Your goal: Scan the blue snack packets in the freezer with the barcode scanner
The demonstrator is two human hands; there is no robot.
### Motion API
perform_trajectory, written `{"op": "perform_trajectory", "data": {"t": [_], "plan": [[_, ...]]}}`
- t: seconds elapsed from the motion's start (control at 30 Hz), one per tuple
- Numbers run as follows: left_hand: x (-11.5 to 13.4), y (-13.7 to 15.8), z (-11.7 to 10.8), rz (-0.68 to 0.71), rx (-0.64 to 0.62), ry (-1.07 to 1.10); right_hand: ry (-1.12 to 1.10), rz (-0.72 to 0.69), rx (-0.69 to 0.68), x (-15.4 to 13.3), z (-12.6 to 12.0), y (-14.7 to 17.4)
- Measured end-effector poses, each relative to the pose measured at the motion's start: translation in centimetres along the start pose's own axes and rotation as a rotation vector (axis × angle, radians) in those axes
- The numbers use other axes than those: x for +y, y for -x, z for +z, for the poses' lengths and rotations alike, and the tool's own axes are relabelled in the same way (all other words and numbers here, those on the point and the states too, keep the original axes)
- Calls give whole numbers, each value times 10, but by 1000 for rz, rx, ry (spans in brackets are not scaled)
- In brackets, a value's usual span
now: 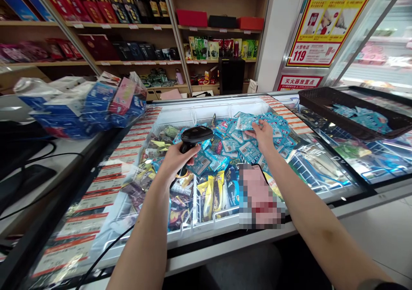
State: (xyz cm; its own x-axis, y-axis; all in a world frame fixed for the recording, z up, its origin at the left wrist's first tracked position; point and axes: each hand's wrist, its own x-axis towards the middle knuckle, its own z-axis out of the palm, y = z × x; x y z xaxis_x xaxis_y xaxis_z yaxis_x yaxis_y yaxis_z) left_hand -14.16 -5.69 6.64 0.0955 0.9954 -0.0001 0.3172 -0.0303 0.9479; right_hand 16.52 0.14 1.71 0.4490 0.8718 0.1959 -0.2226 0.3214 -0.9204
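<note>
My left hand (pixel 178 160) is wrapped round the handle of a black barcode scanner (pixel 197 134), whose head points to the right. In my right hand (pixel 264 134) a flat light-blue packet (pixel 246 122) is pinched by its edge. Below it, many similar blue packets (pixel 249 151) with barcodes lie spread in a heap on the freezer's glass top (pixel 225 221). A phone (pixel 259 187), blurred out by pixels, rests on the glass near the front edge, between my forearms. Beneath the glass show yellow-wrapped ice creams (pixel 213 193) in wire baskets.
At right, a dark brown basket (pixel 346 118) holds more blue packets. Blue boxes (pixel 96 103) are piled at left beside cables (pixel 41 157). Orange-white price labels (pixel 83 218) line the freezer's sides. Shelves (pixel 128 25) with bottles and boxes stand behind.
</note>
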Motion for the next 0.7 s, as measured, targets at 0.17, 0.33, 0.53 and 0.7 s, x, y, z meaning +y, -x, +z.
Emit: {"op": "perform_trajectory", "data": {"t": [0.17, 0.33, 0.53, 0.7], "plan": [[-8, -5, -13, -7, 176, 130, -9, -68, 85, -1, -16, -15], [-13, -6, -20, -9, 254, 172, 350, -210, 158, 2, -29, -21], [-14, -6, -21, -1, 274, 169, 940, -402, 394, -6, -38, -18], [-11, -3, -24, -57, 334, 176, 1001, -575, 77, -13, -15, -2]]}}
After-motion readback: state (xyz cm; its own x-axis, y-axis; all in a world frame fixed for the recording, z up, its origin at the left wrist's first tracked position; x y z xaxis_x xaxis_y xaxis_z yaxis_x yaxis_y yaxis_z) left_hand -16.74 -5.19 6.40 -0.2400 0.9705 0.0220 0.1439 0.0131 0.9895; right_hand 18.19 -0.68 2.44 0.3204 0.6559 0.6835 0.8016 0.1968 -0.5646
